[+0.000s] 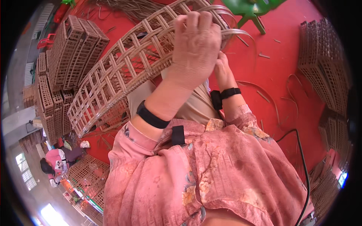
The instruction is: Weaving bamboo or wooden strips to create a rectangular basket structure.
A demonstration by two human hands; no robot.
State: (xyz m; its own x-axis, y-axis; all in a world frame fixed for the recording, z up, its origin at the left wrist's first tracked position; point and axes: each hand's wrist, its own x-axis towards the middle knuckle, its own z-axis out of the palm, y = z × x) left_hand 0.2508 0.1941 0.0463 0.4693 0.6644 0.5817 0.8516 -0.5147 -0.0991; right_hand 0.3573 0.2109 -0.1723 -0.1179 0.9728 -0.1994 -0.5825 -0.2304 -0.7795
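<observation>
A long, light brown open-weave wicker basket (pixel 113 71) stretches across the upper left, tilted above my lap. My left hand (pixel 198 39) is closed over its edge near the right end, knuckles up. Just below and to the right, my right hand (pixel 223 69) is raised close to the same end. Its fingers look curled together, but my left hand partly covers them, and what they hold is hidden. Bent loose strips (pixel 239 33) stick out from the basket's end beside my hands. Both wrists wear black bands.
Stacks of woven wicker panels stand at left (pixel 68 52) and right (pixel 326 64). A green stool (pixel 253 13) is at the top. Loose strips (pixel 264 96) lie on the red floor (pixel 279 75). A black cable (pixel 303 162) runs at lower right. Another person (pixel 56 160) works at lower left.
</observation>
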